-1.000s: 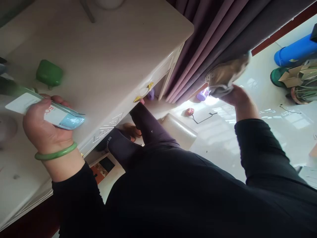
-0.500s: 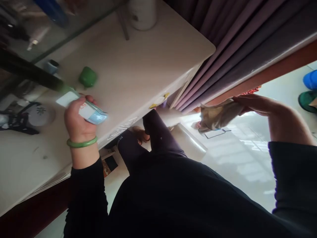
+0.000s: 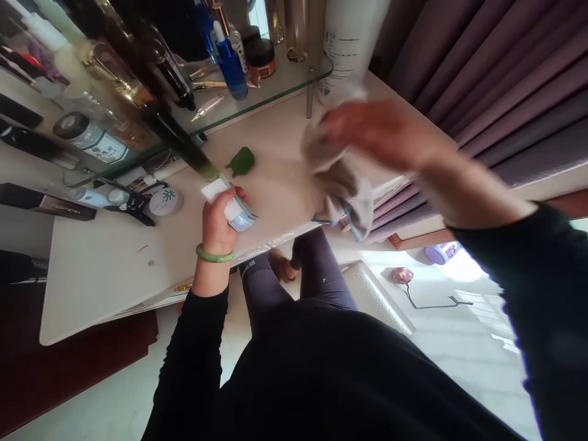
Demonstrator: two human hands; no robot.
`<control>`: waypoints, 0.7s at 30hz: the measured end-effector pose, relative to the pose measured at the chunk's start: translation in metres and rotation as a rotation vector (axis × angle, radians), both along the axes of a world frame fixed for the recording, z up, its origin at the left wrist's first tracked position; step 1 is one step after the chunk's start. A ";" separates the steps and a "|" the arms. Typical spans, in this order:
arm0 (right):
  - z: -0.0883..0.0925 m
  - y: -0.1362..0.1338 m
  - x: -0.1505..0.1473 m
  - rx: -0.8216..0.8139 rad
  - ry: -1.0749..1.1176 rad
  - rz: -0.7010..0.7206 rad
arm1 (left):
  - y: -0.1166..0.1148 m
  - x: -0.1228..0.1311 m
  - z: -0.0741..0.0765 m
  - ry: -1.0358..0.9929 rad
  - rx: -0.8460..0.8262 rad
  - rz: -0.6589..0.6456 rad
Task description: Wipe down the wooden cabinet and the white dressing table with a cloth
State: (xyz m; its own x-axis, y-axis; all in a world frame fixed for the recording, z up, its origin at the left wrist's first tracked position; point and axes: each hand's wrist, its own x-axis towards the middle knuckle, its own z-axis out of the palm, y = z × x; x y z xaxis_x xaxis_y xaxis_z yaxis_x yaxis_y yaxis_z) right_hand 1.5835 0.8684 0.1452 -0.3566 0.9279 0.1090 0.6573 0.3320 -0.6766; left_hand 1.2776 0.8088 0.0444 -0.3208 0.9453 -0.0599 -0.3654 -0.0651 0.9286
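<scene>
My left hand (image 3: 219, 223), wearing a green bangle (image 3: 214, 255), is closed round a long bottle (image 3: 239, 219) over the white tabletop. The bottle has a white label and a pale blue near end, and its dark green part runs up toward the glass shelf. Just beyond that hand lies a small rounded green thing (image 3: 243, 160) whose kind I cannot tell. My right hand (image 3: 376, 131), smeared by motion, grips a crumpled beige cloth (image 3: 340, 177) with a blue edge. The cloth hangs over the table's front edge; some of my fingertips are blurred.
A glass shelf (image 3: 271, 92) carries several bottles and jars, including a blue dropper bottle (image 3: 232, 67). A large white container (image 3: 346, 55) stands behind the cloth. A black hair clip (image 3: 133, 205) and round white tub (image 3: 165, 201) lie left. Purple curtains (image 3: 496, 92) hang right.
My right hand has swung up and left with the cloth, from over the floor to the table. My left hand keeps the bottle, and the view has turned, showing more of the shelf.
</scene>
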 end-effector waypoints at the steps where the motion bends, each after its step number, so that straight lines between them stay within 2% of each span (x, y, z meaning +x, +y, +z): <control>1: -0.020 -0.005 -0.024 0.005 -0.047 0.121 | 0.000 0.000 0.000 0.007 0.003 -0.001; 2: -0.041 -0.010 -0.042 0.090 -0.144 0.275 | -0.001 0.000 0.000 0.010 0.005 0.000; 3: -0.063 -0.016 -0.054 0.174 -0.205 0.358 | -0.001 0.000 0.001 0.009 0.005 0.001; 5: -0.099 -0.024 -0.057 0.275 -0.284 0.436 | -0.002 -0.001 0.002 0.006 0.002 -0.001; 6: -0.112 -0.026 -0.048 0.296 -0.300 0.417 | -0.002 -0.001 0.002 0.006 0.000 -0.003; 8: -0.127 -0.024 -0.014 0.288 -0.307 0.297 | -0.003 -0.001 0.003 0.011 -0.003 -0.004; 12: -0.128 -0.010 0.079 0.227 -0.286 -0.105 | -0.002 -0.001 0.002 0.029 -0.012 0.001; 14: -0.123 -0.005 0.118 0.208 -0.289 -0.247 | 0.000 -0.002 0.000 0.053 -0.005 0.002; 18: -0.116 -0.017 0.170 0.141 -0.315 -0.485 | 0.004 -0.001 -0.002 0.023 0.015 0.020; 21: -0.117 -0.044 0.199 -0.072 -0.293 -0.742 | 0.006 0.003 0.001 -0.024 0.008 0.050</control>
